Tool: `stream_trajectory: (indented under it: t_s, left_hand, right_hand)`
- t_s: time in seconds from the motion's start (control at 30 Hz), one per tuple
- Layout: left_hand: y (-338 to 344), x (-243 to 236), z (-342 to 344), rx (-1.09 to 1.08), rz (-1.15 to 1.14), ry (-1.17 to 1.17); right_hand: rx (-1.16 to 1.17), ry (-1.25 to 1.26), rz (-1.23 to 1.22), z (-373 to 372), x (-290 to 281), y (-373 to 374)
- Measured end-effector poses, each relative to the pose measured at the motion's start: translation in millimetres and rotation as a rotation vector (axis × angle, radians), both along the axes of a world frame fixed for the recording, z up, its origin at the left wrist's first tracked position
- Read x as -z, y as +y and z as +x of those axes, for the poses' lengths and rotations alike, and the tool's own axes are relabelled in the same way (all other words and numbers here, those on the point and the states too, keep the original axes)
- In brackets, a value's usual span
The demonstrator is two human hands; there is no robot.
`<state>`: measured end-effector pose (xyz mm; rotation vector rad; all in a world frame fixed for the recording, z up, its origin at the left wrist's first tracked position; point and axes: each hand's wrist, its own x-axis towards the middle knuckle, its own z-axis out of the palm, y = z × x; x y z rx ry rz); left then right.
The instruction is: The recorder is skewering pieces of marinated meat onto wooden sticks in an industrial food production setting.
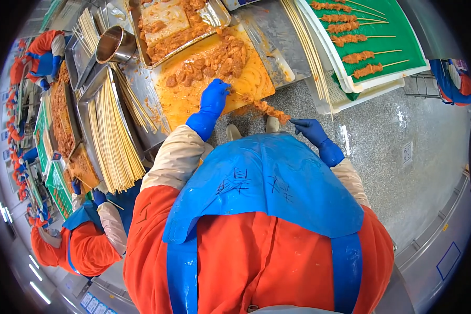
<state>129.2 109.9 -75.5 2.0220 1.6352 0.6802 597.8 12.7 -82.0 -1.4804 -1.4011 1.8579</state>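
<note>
A meat skewer (271, 111) spans the gap between my gloved hands, just off the near right corner of the orange cutting board (256, 78). My left hand (212, 102), in a blue glove, is closed on the stick end at the board's near edge. At the other end, the fingers of my right hand (315, 137) pinch the tip by the last piece of meat. Marinated raw meat pieces (209, 65) lie heaped on the board beyond my left hand. Above them stands a metal tray (222, 15) of more meat.
At the right, finished skewers (350, 39) lie in a row on a green-lined white tray (411, 31). Bundled bamboo sticks (112, 141) fill a metal tray at the left, below a steel pot (115, 44). Co-workers (86, 243) in orange work along the left side.
</note>
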Motion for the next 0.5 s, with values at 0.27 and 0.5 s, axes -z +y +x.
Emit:
stream_trajectory:
  t_s: [0.27, 0.5]
  left_hand:
    - [-1.2, 13.7, 1.1, 0.101, 0.008, -0.195]
    - [-2.2, 15.9, -4.1, 0.138, 0.069, -0.04]
  right_hand:
    - [-0.122, -0.099, -0.022, -4.5, -10.1, 36.2]
    - [-0.279, -0.173, 0.122, -46.5, -35.1, 67.7]
